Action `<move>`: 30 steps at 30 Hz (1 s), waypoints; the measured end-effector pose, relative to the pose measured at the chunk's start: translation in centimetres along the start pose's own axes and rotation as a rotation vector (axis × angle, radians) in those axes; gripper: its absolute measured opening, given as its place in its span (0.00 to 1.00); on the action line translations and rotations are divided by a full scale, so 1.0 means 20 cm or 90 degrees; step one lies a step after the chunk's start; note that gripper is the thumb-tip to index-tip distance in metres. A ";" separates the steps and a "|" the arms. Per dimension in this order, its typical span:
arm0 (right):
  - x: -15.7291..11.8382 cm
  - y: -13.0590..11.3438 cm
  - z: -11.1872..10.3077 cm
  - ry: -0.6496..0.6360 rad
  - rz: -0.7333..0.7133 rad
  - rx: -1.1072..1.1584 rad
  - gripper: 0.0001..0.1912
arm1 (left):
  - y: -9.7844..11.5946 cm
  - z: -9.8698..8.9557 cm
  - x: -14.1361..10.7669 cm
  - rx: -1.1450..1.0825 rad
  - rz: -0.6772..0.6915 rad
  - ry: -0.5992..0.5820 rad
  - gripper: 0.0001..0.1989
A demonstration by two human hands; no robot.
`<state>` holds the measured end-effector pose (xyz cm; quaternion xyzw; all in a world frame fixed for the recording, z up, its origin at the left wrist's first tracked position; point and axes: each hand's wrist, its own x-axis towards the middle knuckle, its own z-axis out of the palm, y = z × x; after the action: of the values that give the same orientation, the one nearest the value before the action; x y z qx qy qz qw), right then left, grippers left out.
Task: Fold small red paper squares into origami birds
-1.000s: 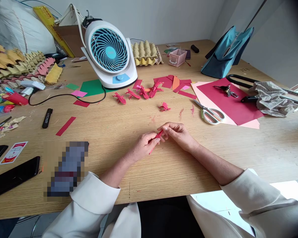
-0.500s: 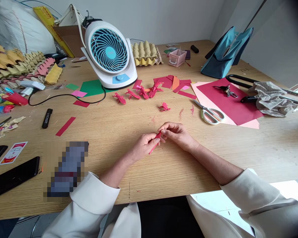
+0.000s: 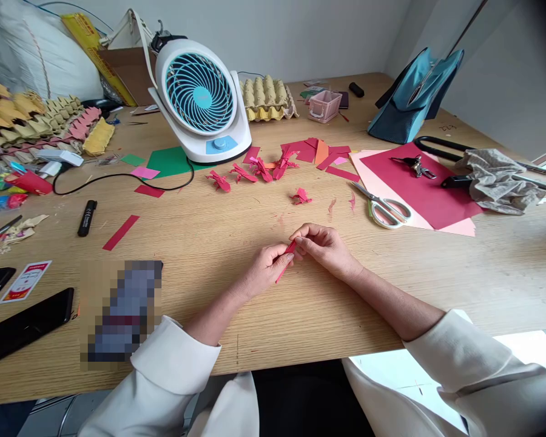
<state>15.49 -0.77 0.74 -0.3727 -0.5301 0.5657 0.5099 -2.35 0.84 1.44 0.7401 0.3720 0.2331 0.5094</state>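
A narrow folded strip of red paper (image 3: 291,247) is held between my two hands over the front middle of the table. My left hand (image 3: 266,267) pinches its middle, and the lower end sticks out below the thumb. At the upper end, the fingertips of my right hand (image 3: 321,247) are closed on the paper. Fingers cover part of the strip, so its full shape is hidden. Beyond my hands lies a small folded red paper figure (image 3: 301,196). Several similar red paper figures (image 3: 262,170) stand in a row farther back.
Scissors (image 3: 386,209) lie on red sheets (image 3: 418,188) at the right. A white fan (image 3: 243,133) stands at the back, near egg trays (image 3: 268,97) and a pink basket (image 3: 325,108). At the left are a black marker (image 3: 87,218), a red strip (image 3: 121,233) and phones (image 3: 31,325).
My hands stay in nearly the same place, still gripping the red paper. The strip's lower end has shifted very slightly to the right.
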 end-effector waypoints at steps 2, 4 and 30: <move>0.00 0.00 0.00 0.008 -0.004 -0.012 0.17 | 0.00 0.01 0.00 0.005 0.000 0.007 0.13; -0.01 0.00 0.00 0.019 -0.005 -0.032 0.17 | 0.01 0.01 0.00 0.013 0.009 0.015 0.13; -0.03 0.00 -0.02 -0.001 -0.293 -0.408 0.04 | -0.06 -0.03 0.00 0.494 0.284 0.160 0.08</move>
<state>15.96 -1.23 0.55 -0.3842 -0.7500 0.2428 0.4806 -3.09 1.43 0.62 0.9039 0.3226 0.2683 0.0830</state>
